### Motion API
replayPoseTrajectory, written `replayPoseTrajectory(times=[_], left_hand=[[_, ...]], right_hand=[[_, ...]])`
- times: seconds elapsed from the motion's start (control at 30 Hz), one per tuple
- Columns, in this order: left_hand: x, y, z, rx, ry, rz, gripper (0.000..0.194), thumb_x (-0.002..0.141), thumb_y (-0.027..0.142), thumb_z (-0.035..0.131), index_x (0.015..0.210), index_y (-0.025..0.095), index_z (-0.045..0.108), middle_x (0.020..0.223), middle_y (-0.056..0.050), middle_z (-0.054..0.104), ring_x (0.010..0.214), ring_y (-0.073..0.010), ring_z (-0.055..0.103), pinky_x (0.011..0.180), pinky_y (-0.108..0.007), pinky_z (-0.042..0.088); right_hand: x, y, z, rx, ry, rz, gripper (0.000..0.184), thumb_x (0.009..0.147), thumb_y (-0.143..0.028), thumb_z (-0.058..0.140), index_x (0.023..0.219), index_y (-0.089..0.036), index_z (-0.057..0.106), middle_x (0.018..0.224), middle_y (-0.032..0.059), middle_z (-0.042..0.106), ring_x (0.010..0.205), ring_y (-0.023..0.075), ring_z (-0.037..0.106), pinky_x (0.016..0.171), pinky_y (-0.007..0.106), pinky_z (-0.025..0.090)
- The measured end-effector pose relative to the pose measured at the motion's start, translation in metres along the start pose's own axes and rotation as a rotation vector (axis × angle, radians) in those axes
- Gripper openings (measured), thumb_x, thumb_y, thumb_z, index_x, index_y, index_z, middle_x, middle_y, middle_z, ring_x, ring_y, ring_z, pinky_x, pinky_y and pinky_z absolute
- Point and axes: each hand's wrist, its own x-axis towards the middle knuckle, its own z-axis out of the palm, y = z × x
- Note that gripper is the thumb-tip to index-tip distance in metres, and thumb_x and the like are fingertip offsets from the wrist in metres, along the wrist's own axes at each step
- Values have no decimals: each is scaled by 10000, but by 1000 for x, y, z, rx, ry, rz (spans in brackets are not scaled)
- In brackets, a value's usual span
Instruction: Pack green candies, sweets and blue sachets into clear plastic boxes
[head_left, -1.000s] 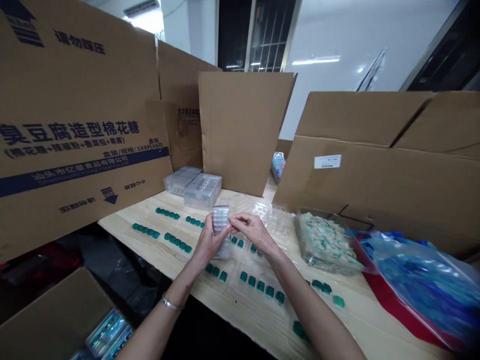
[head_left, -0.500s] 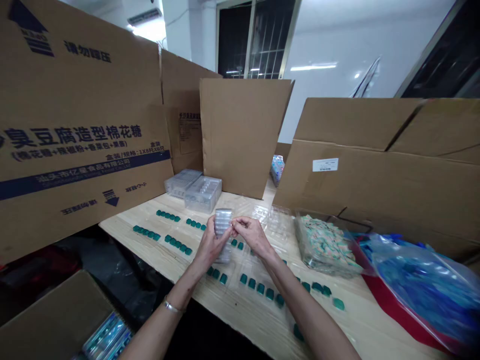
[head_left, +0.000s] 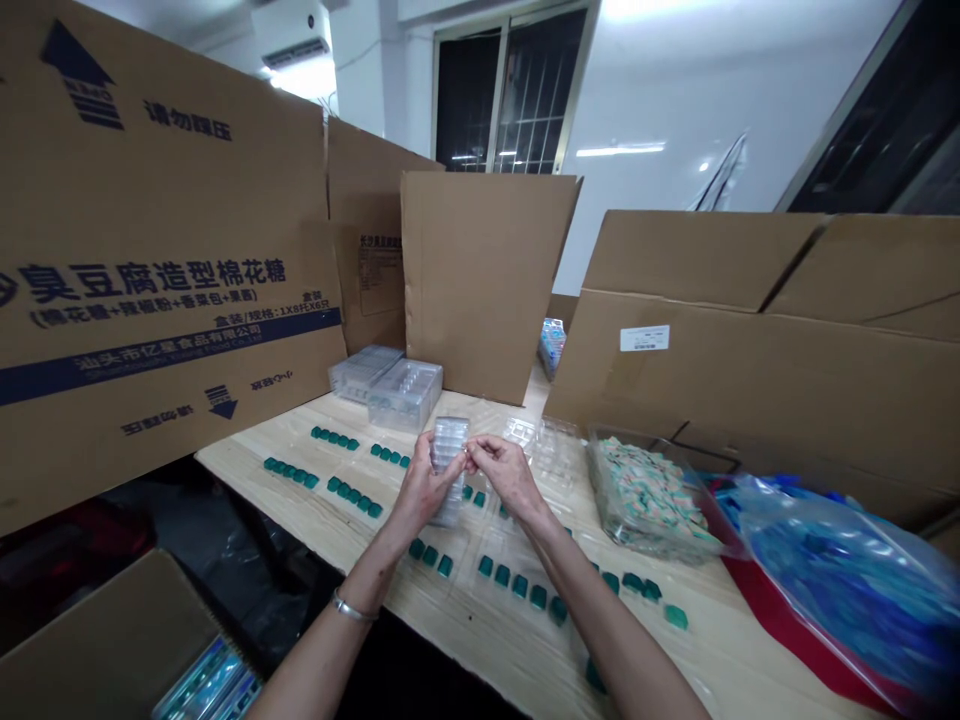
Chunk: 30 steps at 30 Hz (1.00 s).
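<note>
Clear ribbed trays (head_left: 451, 437): above tabletop (head_left: 442, 615), between thumb and fingers of left hand (head_left: 421, 492), closed round them from seven o'clock. Right hand (head_left: 504, 472) at three o'clock, fingertips pinched at edge, anything between hidden. Green pieces (head_left: 520, 586): five o'clock.

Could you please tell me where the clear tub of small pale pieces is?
In the head view, the clear tub stands on the right of the table, between the right hand and the red basin, in front of a cardboard box.

Hands (head_left: 426, 490) (head_left: 507, 476) close together, forearms (head_left: 600, 600) angled inward
</note>
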Motion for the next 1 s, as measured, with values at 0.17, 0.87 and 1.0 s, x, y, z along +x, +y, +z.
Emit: replayPoseTrajectory(times=[0.17, 0.87, 1.0], left_hand=[[3, -3, 2, 30, 14, -46, 464, 758, 361, 618, 1118, 141, 425, 996, -106, 648, 854, -196, 658, 790, -337, 509], [3, 2, -8, 255, 82, 75, 647, 787, 327, 572, 1306, 111, 251, 901, -88, 646, 804, -222, 647, 735, -356, 493], [4, -3, -13, 128, 20, 68, 571, 817, 335, 545, 1302, 173, 291, 877, -41, 640, 769, -185, 638, 739, -329, 486]], right_hand=[[2, 1, -2, -37, -7, -14, 242, 758, -382, 565, 692, -161, 638, 585, -9, 605, 575, 133, 579, 618, 251, 474], [8, 0, 9, -69, 9, -28, 214, 736, -354, 529, 715, -160, 616, 603, -3, 604, 569, 130, 577, 581, 240, 466], [10, -1, 9, -33, 22, -13, 210, 721, -365, 553, 688, -164, 603, 585, -9, 595, 546, 124, 568, 565, 238, 474]])
